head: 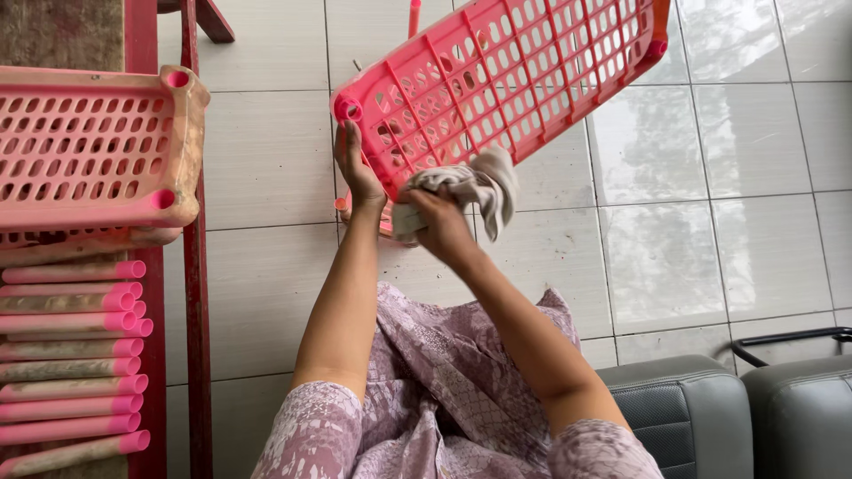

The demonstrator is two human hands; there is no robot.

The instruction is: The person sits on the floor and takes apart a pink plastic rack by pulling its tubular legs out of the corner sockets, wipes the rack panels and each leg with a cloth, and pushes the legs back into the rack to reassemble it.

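Left hand (358, 168) gripping near-left corner of tilted pink perforated shelf (497, 75), hanging above tiled floor (266, 160). Right hand (439, 222) clutching grey rag (475, 186), pressing against shelf. Risk: one-corner grip slipping, shelf dropping onto tiles.

The tilted pink perforated shelf panel (501, 75) blocks the way ahead of the hands. Right of the panel, the tiled floor (710, 204) lies open down to the grey seats (737, 412). Left of the panel, a strip of floor stays free up to the red frame post (197, 293), beyond which stacked panels (93, 146) and pink tubes (71, 355) crowd the bench.
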